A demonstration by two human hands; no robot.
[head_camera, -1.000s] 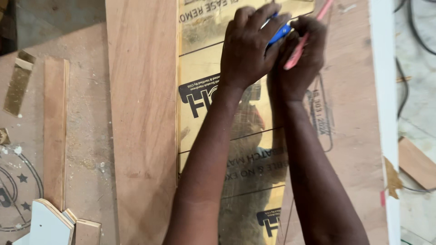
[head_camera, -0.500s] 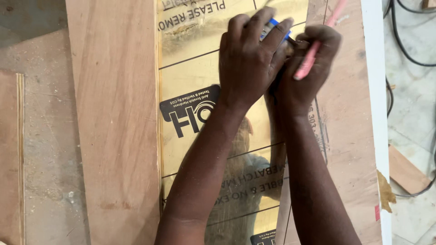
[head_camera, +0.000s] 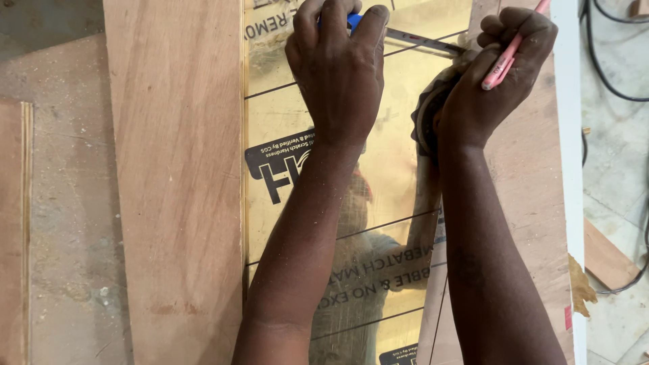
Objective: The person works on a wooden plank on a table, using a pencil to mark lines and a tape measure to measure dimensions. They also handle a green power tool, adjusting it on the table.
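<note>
Nearest the camera, both forearms reach up over a gold mirror-finish laminate sheet (head_camera: 318,203) that lies flat on a plywood board (head_camera: 176,189); the sheet's protective film carries dark print and reflects the person faintly. Black lines already cross the film.

Farther up, the left hand (head_camera: 341,74) presses down on the sheet, fingers clenched around a small blue-handled tool (head_camera: 354,20), probably a square or ruler, whose thin metal blade (head_camera: 426,42) runs rightward across the sheet. Just beside it, the right hand (head_camera: 497,71) is closed around a pink pen (head_camera: 510,51), its tip angled down toward the blade's edge; the tip itself is hidden behind the fingers.

The likely trouble is slip: the glossy film gives the blade little purchase, so if the left hand's pressure eases, the blade could skid and the line would come out crooked. The pen could also wander off the blade's edge.

Beyond the board, at the far right, black cables (head_camera: 608,61) lie on the floor.
</note>
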